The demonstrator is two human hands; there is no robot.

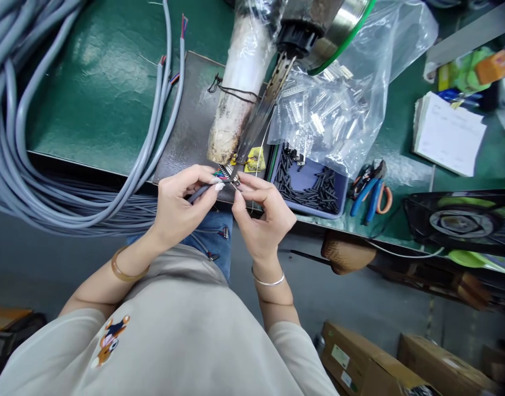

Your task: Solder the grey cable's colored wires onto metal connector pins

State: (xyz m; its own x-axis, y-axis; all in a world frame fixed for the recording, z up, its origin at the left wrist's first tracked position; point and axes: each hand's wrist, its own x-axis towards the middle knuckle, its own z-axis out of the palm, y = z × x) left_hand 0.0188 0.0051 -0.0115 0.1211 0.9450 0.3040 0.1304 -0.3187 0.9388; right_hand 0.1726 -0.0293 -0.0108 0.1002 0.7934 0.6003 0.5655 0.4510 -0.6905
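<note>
My left hand (184,201) pinches the end of a grey cable (199,192), and thin coloured wires fan out from it. Close against these wires sits a small metal connector (227,170) with a row of pins. Its other end meets the fingertips of my right hand (262,206), which are closed on it; fine detail there is partly hidden. Just above the connector points the tip of a soldering iron (262,104), mounted beside a stained white tube (239,88). A thin solder wire (260,157) hangs down behind my right hand.
Coiled grey cables (13,137) fill the left side. A purple bin (340,192) holds short black tubes, with a plastic bag (359,115) of connectors behind. Blue-handled cutters (370,198), a paper stack (448,132) and a black fan (462,223) lie to the right.
</note>
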